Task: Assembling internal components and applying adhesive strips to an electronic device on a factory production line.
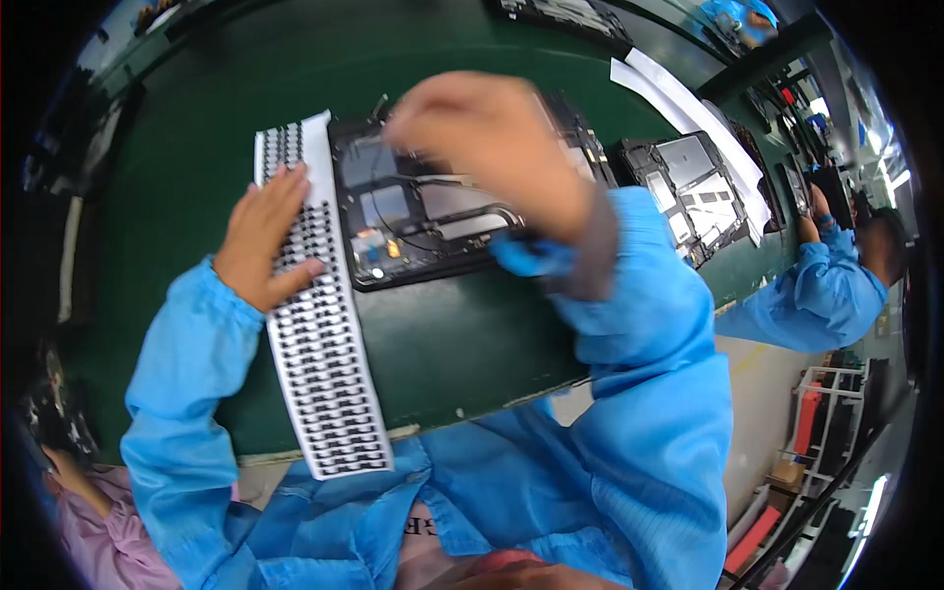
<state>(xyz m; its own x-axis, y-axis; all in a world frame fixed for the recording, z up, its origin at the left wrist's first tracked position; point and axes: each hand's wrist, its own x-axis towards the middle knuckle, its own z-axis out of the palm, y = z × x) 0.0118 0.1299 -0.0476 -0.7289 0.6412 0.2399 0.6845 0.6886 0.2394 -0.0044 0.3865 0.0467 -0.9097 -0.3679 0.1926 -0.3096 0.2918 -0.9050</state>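
My left hand (264,236) rests with fingers spread on a long white sheet (329,379) covered in rows of small black die-cut pieces. The sheet's near end hangs over the table's front edge. Directly right of it lies a black device housing (403,270), open side up, with silver panels, a thin dark cable and a small orange part inside. My right hand (492,147) is above the housing's far part and hides some of it. Its fingers are bent but smeared by motion, so what they may hold cannot be made out. A dark band circles the right wrist.
A second open housing (693,197) lies to the right on the green table (197,88), beside white paper strips (678,103). More dark parts (565,15) sit at the far edge. Co-workers are at the right, a blue sleeve (826,295), and at the lower left, a pink sleeve (113,541).
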